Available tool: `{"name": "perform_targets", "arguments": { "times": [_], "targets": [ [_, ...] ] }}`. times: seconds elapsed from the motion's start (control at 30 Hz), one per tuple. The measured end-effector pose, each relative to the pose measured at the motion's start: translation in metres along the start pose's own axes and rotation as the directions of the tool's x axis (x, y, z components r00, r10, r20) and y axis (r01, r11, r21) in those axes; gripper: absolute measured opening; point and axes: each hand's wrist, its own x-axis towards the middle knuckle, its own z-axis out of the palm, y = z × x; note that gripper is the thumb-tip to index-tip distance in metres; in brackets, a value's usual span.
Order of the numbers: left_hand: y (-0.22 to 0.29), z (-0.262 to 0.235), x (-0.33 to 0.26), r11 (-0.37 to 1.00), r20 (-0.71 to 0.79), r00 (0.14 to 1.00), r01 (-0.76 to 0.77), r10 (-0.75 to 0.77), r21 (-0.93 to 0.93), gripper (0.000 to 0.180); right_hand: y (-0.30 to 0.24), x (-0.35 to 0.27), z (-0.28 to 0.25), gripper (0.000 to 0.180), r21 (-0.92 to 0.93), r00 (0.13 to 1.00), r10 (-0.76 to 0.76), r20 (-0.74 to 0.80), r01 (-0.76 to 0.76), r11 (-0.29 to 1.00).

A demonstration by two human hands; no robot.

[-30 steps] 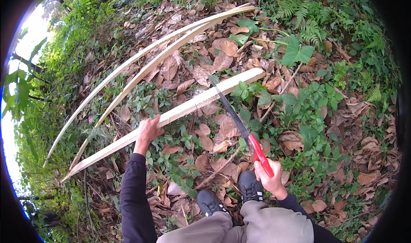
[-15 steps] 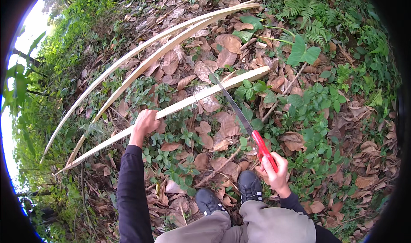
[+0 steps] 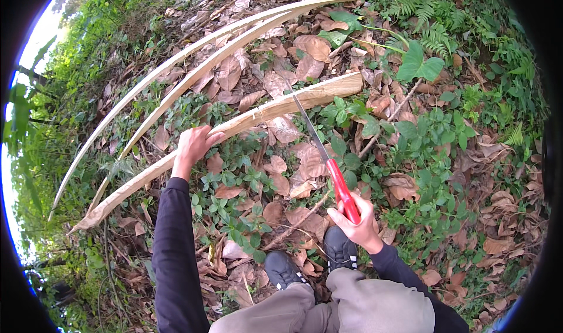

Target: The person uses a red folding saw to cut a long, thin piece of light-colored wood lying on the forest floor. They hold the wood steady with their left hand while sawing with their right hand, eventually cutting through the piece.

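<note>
My left hand (image 3: 192,148) is closed around a long pale wooden slat (image 3: 281,105), left of its middle. The slat runs from the lower left to the upper right, its broad, rough face showing and its right end wider. In my right hand (image 3: 359,222) is a pruning saw (image 3: 342,187) with a red handle and a long, narrow, tapering blade. The blade points up and to the left, its tip by the slat's right half. Whether the blade touches the wood I cannot tell, and its teeth are too small to make out.
Two more long pale slats (image 3: 202,78) lie on the ground beyond, converging at their far right ends. Dry brown leaves (image 3: 404,187) and low green plants (image 3: 249,195) cover the ground. A thin stick (image 3: 296,224) lies before my shoes (image 3: 340,248). Ferns (image 3: 437,39) grow at the upper right.
The slat has been turned so that its broad face shows, and its right end has risen in view. My right hand and the saw have moved left and up slightly.
</note>
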Motion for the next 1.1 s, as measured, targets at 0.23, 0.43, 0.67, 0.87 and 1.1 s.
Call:
{"name": "perform_targets", "arguments": {
  "times": [0.23,0.43,0.67,0.87,1.1],
  "targets": [
    [0.007,0.033,-0.011,0.995,-0.117,0.993,-0.021,0.032,0.099,0.067,0.015,0.001,-0.005,0.023,-0.179,0.999,-0.053,-0.009,0.05,0.983],
    [0.015,0.028,-0.021,0.985,-0.363,0.931,0.036,0.029,0.171,0.064,0.021,-0.007,-0.007,0.017,-0.177,0.998,-0.066,0.015,0.068,0.982],
    [0.054,-0.011,-0.036,0.977,-0.316,0.948,0.045,0.023,0.208,0.065,0.014,-0.003,-0.022,0.01,-0.21,0.996,-0.065,-0.06,0.051,0.976],
    [0.072,-0.043,-0.063,0.982,-0.377,0.925,0.034,0.04,0.188,0.054,0.024,-0.007,-0.042,0.016,0.117,0.991,0.085,-0.104,-0.073,0.99],
    [0.034,0.017,-0.09,0.954,-0.412,0.904,0.018,0.112,0.3,0.043,0.026,-0.022,-0.032,0.026,0.107,0.988,0.154,0.008,-0.154,0.982]
  ]
}}
